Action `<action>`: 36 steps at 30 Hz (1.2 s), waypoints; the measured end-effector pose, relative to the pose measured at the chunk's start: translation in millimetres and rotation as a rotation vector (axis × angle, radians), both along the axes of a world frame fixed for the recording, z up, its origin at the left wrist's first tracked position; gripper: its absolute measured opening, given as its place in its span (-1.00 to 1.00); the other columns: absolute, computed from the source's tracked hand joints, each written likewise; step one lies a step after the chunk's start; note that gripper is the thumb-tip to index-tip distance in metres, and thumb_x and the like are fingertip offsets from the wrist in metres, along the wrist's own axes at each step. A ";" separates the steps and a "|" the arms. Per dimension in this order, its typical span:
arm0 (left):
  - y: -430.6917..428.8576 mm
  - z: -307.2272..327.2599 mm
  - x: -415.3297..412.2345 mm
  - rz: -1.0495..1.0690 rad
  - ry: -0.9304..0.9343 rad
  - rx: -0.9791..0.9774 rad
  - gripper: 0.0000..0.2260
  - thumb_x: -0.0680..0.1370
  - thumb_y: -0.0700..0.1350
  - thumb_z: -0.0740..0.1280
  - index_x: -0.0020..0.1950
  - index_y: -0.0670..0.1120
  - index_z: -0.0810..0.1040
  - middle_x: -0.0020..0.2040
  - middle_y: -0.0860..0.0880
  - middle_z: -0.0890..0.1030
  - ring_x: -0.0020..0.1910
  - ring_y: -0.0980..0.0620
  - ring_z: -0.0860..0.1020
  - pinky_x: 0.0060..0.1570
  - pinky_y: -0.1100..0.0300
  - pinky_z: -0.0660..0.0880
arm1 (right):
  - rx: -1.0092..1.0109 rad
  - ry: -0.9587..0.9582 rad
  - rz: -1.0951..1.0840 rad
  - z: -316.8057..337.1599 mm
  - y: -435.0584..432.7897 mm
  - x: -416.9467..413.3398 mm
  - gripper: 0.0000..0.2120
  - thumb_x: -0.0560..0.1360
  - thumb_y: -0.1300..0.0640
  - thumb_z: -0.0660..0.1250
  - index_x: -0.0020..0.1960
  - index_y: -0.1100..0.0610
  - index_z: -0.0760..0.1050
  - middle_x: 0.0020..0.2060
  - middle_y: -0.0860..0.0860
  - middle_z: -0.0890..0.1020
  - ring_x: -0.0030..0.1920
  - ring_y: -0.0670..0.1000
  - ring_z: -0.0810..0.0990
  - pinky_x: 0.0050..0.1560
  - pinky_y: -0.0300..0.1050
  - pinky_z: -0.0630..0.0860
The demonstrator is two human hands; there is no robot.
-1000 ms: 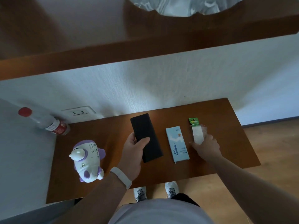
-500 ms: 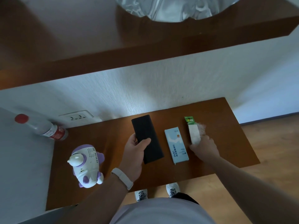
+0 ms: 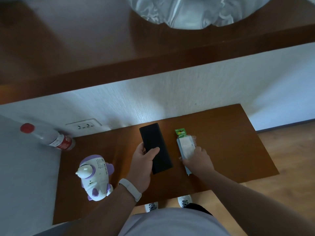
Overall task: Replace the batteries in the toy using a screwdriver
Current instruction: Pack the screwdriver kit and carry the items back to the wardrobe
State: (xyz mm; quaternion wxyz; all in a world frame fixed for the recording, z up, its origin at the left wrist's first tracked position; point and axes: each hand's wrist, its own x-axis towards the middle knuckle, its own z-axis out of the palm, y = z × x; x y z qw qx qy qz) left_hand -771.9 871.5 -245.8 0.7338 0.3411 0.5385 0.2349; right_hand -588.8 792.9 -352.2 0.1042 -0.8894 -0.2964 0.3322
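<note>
Moved since the earlier frames: green-topped clear battery blister pack point(image 3: 185, 143), now stacked on the pale blue slim carton point(image 3: 187, 170), your right hand point(image 3: 198, 163) pinching the pair together at the near end. Left hand point(image 3: 143, 165): clamped around the long black rectangular case point(image 3: 156, 148), thumb across its face. White-and-purple plastic toy point(image 3: 95, 176): upright at the brown wooden table's point(image 3: 238, 150) left edge, untouched, well apart from both hands. Step, as you appear to stand: gathering supplies. Next likely calls for opening the case, presumably for the screwdriver.
</note>
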 end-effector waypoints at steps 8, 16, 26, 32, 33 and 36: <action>6.1 -2.7 -8.3 -0.004 0.001 -0.003 -0.71 0.58 -0.22 0.36 0.29 -0.05 0.49 0.18 -0.17 0.62 0.12 -0.17 0.64 0.09 -0.20 0.61 | -0.048 -0.019 0.044 -0.3 -5.3 -0.3 -0.23 0.33 -0.39 0.38 0.31 0.10 0.30 0.18 0.04 0.43 0.17 0.08 0.51 0.11 0.07 0.56; 11.3 -2.9 -7.9 -0.037 -0.007 0.000 -0.70 0.58 -0.20 0.37 0.29 -0.02 0.50 0.20 -0.16 0.61 0.15 -0.19 0.63 0.12 -0.25 0.59 | -0.038 0.044 0.001 -3.7 -25.3 11.0 -0.39 0.40 -0.21 0.42 0.30 0.08 0.36 0.09 0.00 0.40 0.08 0.03 0.49 0.08 0.06 0.58; 10.6 -3.6 -5.3 -0.073 0.018 0.007 -0.73 0.58 -0.20 0.36 0.26 -0.01 0.50 0.19 -0.15 0.62 0.15 -0.17 0.63 0.12 -0.25 0.59 | -0.194 0.033 0.032 -3.1 -2.9 8.2 -0.13 0.29 -0.36 0.45 0.38 0.13 0.27 0.20 0.06 0.42 0.20 0.10 0.49 0.15 0.09 0.56; 11.5 -4.5 -9.3 -0.077 0.034 0.016 -0.71 0.57 -0.19 0.37 0.28 0.00 0.50 0.21 -0.14 0.61 0.17 -0.17 0.62 0.16 -0.26 0.57 | -0.185 -0.045 0.004 -2.3 2.8 -3.1 -0.17 0.27 -0.31 0.45 0.32 0.14 0.25 0.19 0.08 0.40 0.22 0.12 0.44 0.15 0.10 0.53; 12.0 -4.9 -10.0 -0.073 0.034 0.017 -0.71 0.57 -0.19 0.37 0.28 0.00 0.50 0.21 -0.14 0.61 0.17 -0.17 0.62 0.17 -0.26 0.56 | -0.181 -0.060 0.006 -2.0 3.2 -4.7 -0.18 0.26 -0.31 0.44 0.30 0.13 0.25 0.18 0.07 0.41 0.21 0.12 0.44 0.15 0.09 0.52; 12.7 -5.4 -11.5 -0.062 0.028 0.015 -0.70 0.57 -0.19 0.37 0.29 -0.01 0.49 0.21 -0.15 0.61 0.17 -0.18 0.62 0.17 -0.27 0.55 | -0.181 -0.102 0.029 1.8 3.9 -7.3 -0.21 0.27 -0.33 0.42 0.27 0.12 0.24 0.18 0.08 0.43 0.21 0.13 0.45 0.15 0.08 0.49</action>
